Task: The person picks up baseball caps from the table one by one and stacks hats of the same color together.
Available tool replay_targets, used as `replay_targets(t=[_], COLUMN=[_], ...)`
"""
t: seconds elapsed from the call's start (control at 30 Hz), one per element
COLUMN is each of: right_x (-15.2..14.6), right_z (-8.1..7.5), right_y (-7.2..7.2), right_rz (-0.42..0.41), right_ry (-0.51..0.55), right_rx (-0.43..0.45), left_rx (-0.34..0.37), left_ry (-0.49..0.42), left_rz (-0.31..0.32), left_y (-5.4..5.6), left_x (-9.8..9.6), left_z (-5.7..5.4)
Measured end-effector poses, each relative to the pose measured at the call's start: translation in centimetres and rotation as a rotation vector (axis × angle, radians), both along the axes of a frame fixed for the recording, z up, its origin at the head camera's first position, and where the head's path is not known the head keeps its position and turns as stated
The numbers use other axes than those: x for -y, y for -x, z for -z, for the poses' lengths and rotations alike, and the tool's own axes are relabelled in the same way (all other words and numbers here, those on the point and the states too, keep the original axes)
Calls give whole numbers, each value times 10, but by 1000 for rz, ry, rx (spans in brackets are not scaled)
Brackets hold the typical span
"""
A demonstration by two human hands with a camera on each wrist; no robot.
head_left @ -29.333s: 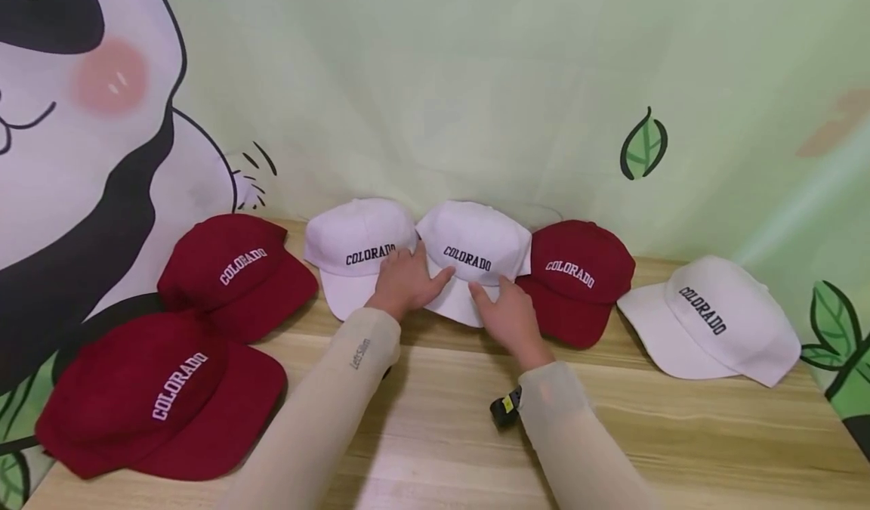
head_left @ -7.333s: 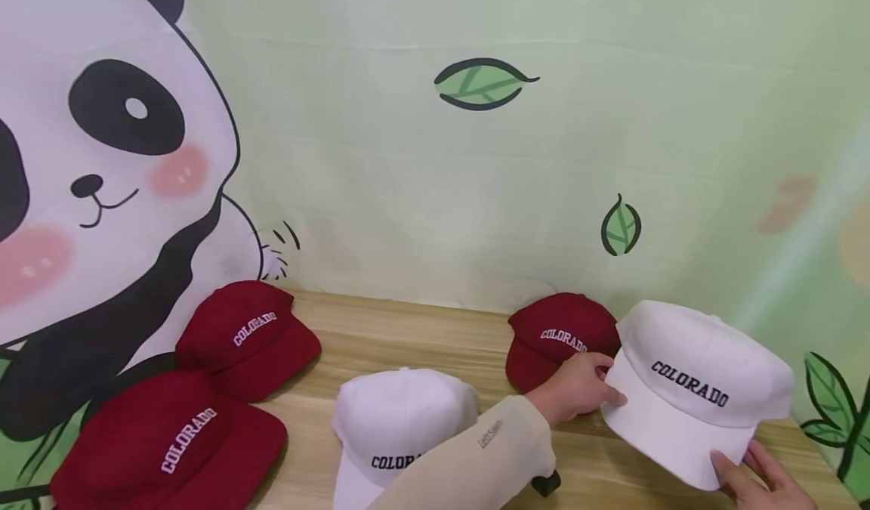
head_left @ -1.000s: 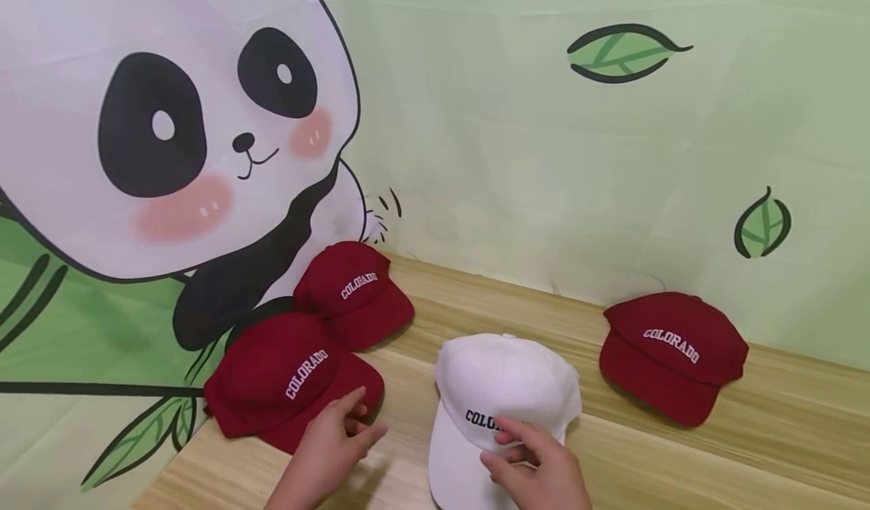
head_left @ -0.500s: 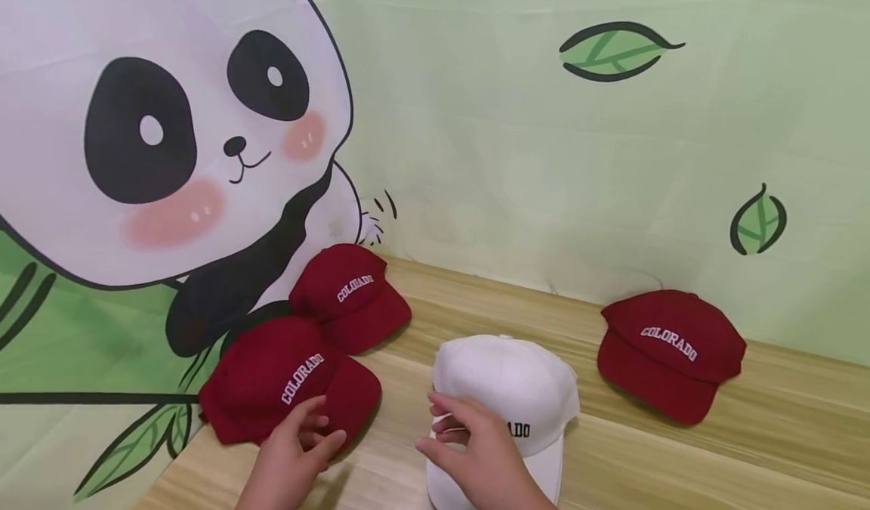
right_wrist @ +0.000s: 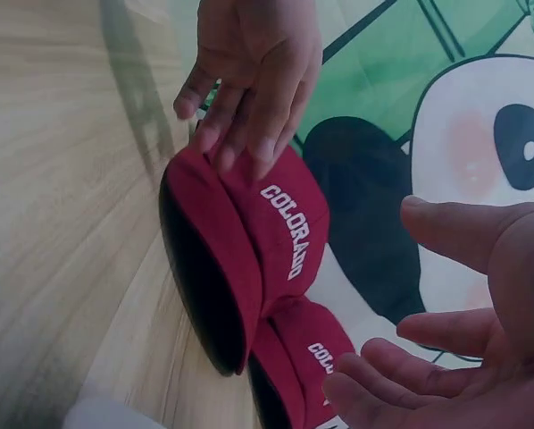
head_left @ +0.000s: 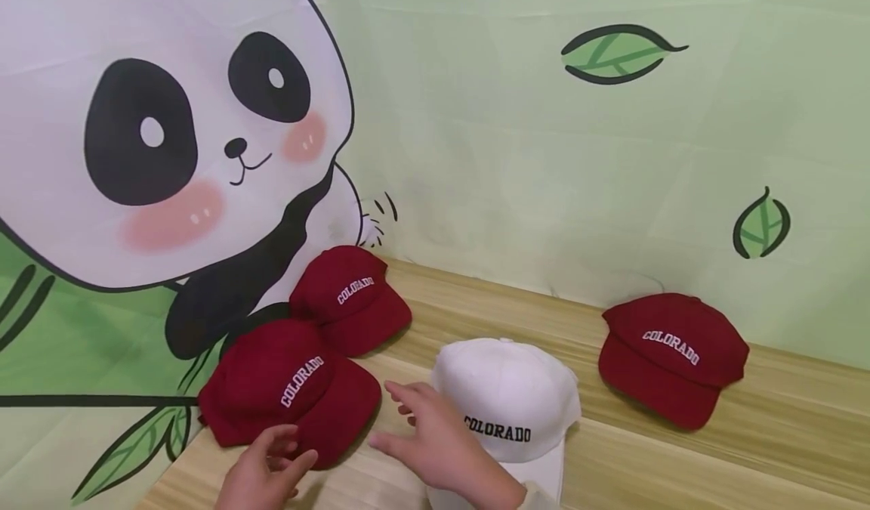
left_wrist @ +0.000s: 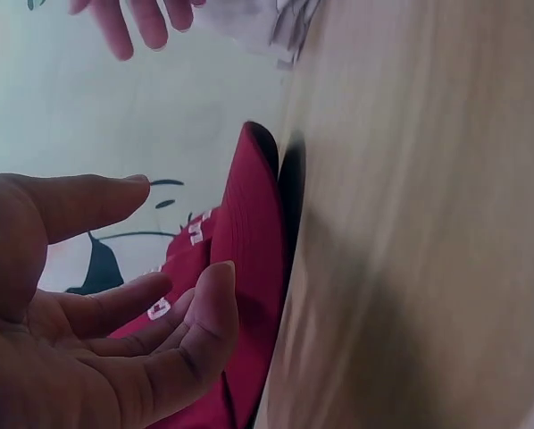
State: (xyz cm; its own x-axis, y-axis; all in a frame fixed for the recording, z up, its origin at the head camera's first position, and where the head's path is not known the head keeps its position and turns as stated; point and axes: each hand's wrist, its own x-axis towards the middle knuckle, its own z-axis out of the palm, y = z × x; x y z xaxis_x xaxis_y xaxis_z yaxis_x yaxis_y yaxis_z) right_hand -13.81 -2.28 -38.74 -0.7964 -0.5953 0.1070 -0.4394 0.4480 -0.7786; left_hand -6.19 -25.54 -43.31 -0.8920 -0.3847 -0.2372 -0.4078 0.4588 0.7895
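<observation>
My left hand hovers at the front of the nearest red baseball cap, its fingers loosely bent around nothing. In the left wrist view that cap's brim lies just beyond the fingertips. My right hand, holding nothing, reaches left between this cap and a white baseball cap, thumb and fingers spread. It hides part of the white cap's brim. Both caps carry "COLORADO" lettering. The right wrist view shows my left hand over the red cap's near end.
A second red cap sits behind the first, overlapping it. Another red cap stands at the right near the back. All rest on a wood-grain table, against a green cloth backdrop printed with a panda.
Over the last second both hands have moved left, the right one crossing the white cap. Earlier, several white caps showed and both hands held one at the right; now one white cap is in view.
</observation>
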Motion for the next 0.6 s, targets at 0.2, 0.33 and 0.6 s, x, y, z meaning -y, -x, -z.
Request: replay_targets(t=[0.2,0.33,0.6], right_x=[11,20,37], right_z=[8,13,22], right_y=[13,18,33], right_rz=[19,28,31], right_ry=[-36,-89,-101], right_rx=[-3,-9,11], left_rx=[28,68,131], left_ry=[72,78,67], left_rz=[-3,-7,14], left_y=[-4,-6,-8], left_x=[12,21,32], left_z=[6,10,18])
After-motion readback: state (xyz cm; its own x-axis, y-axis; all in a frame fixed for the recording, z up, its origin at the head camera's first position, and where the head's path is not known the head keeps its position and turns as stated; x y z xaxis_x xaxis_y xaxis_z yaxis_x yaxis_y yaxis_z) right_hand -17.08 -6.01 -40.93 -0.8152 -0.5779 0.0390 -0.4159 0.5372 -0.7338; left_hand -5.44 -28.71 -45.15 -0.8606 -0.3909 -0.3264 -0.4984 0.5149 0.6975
